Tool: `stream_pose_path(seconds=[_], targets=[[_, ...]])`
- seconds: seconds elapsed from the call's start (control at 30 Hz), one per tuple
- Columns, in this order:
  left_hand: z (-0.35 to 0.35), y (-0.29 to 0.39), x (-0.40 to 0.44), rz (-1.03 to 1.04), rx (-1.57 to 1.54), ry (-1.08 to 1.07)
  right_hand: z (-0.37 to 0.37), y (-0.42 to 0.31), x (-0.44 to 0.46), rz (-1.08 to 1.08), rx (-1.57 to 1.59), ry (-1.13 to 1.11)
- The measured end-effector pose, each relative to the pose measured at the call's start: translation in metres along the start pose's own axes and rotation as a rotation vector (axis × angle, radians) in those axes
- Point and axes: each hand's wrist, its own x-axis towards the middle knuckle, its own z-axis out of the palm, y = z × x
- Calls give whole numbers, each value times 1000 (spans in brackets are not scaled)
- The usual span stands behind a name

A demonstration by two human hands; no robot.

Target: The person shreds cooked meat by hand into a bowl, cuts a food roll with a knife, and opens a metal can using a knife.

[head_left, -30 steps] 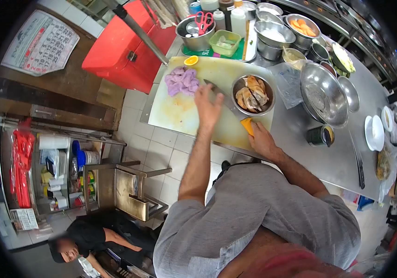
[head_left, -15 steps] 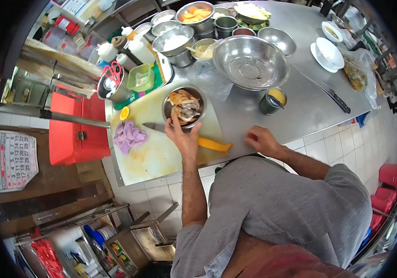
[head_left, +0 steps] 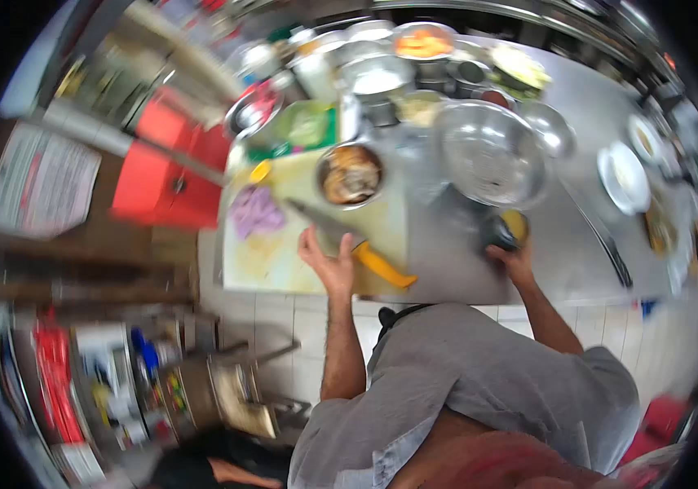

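The view is smeared by motion. My left hand (head_left: pixel 329 262) hovers over the cutting board (head_left: pixel 263 265), thumb and fingers apart, with nothing between them. It is close to a knife (head_left: pixel 386 267) with a yellow handle, whose blade lies on the board. Just beyond stands a steel bowl (head_left: pixel 350 204) holding browned, cooked-looking meat (head_left: pixel 353 173). Farther right, my right hand (head_left: pixel 515 259) has its fingers round a dark cup (head_left: pixel 499 233) with yellow contents. A purple cloth (head_left: pixel 256 212) and a cut piece of citrus (head_left: pixel 260 172) lie on the board's left side.
A large steel colander (head_left: pixel 492 163) stands behind the cup. Several bowls of ingredients, including an orange-filled one (head_left: pixel 424 42), line the back. A black-handled knife (head_left: pixel 614 257) and white bowls (head_left: pixel 624 178) are at right. Another person's arm (head_left: pixel 239 473) shows at lower left.
My left hand has come away from the meat bowl, back toward me. My right hand has reached forward and closed round the dark cup. The camera view has shifted.
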Motion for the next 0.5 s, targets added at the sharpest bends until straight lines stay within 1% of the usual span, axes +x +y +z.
stream_pose_path(seconds=[0.03, 0.07, 0.1, 0.13, 0.17, 0.2, 0.23, 0.27, 0.3, 0.33, 0.37, 0.43, 0.47, 0.5], targets=[[-6, -9, -10, -7, 31, 78, -2, 6, 4, 20, -40, 7], [-14, -12, -19, -60, 53, 90, -5, 13, 8, 39, -82, 16], [-22, -14, -30, -111, 70, 100, -8, 17, 11, 29, -124, -33], [-31, -13, -41, -148, 116, 152, -10, 19, 14, 17, -164, -72], [-39, -11, -49, -200, 81, 143, -10, 22, 16, 20, -155, -140], [-47, -8, -57, -244, 40, 131, -10, 25, 17, -31, -135, -134], [-54, -5, -65, -260, 70, 165, -3, 22, 18, -83, -112, -117], [-60, -1, -72, -308, 47, 168, 2, 16, 19, -82, -99, -153], [-66, 1, -79, -357, 18, 165, 7, 4, 18, 1, -100, -144], [-71, 0, -85, -357, 41, 171, 10, -2, 15, 83, -106, -131], [-74, -2, -91, -365, 50, 193, 12, 0, 14, 79, -103, -155], [-80, -8, -101, -430, -19, 169, 13, 8, 17, -182, -126, -148], [-83, -12, -106, -447, -17, 178, 15, 14, 15, -195, -116, -184], [-87, -13, -110, -453, -5, 218, 17, 20, 13, -239, -97, -162]])
